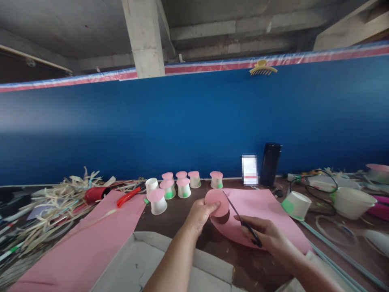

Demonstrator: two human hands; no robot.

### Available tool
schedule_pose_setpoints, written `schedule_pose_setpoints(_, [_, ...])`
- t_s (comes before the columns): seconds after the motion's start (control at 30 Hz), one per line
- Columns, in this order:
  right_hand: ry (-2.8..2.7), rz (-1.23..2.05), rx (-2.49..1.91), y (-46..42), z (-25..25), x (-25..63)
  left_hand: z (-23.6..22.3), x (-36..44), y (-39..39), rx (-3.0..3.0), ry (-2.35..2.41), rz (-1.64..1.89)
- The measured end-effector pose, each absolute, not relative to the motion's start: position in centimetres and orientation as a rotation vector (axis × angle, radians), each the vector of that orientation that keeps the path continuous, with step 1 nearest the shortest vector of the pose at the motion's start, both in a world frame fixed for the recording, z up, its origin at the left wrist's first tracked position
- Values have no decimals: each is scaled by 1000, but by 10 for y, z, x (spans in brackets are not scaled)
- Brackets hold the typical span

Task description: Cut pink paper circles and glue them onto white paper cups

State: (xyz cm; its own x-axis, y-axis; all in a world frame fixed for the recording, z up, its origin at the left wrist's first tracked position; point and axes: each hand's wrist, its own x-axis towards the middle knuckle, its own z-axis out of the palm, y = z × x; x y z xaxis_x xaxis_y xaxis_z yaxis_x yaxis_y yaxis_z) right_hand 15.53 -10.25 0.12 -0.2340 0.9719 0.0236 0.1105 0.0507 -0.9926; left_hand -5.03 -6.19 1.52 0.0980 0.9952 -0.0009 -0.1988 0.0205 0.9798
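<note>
Between thumb and fingers, my left hand [199,217] grips a round pink paper disc [215,201] above the table. My right hand [258,231] is closed round a pair of dark scissors [249,231], whose blades point up and left to the disc's right edge. Whether the blades are apart I cannot tell. Under both hands lies a large pink paper sheet [258,202] with a curved left edge. Beyond my left hand stand several upturned white cups, most topped with pink paper, such as the front cup [158,205] and a cup with green tape [183,190].
A grey cardboard box [209,261] sits close in front of me. On the left are another pink sheet [91,231], a red-handled tool [129,197] and a heap of pale strips [65,202]. Rightward stand a black bottle [271,164], a tilted cup [299,205] and a white tub [354,202].
</note>
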Motion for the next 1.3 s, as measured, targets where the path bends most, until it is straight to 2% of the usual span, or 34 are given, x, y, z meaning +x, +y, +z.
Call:
schedule_pose_setpoints(0.67, [-1472,1262,-1187,-108,11,152,13,-54,-59,1153,1005,1177])
schedule_pose_setpoints(1.3, [-1533,1289,-1171,-107,11,153,1,-50,-51,925,995,1228])
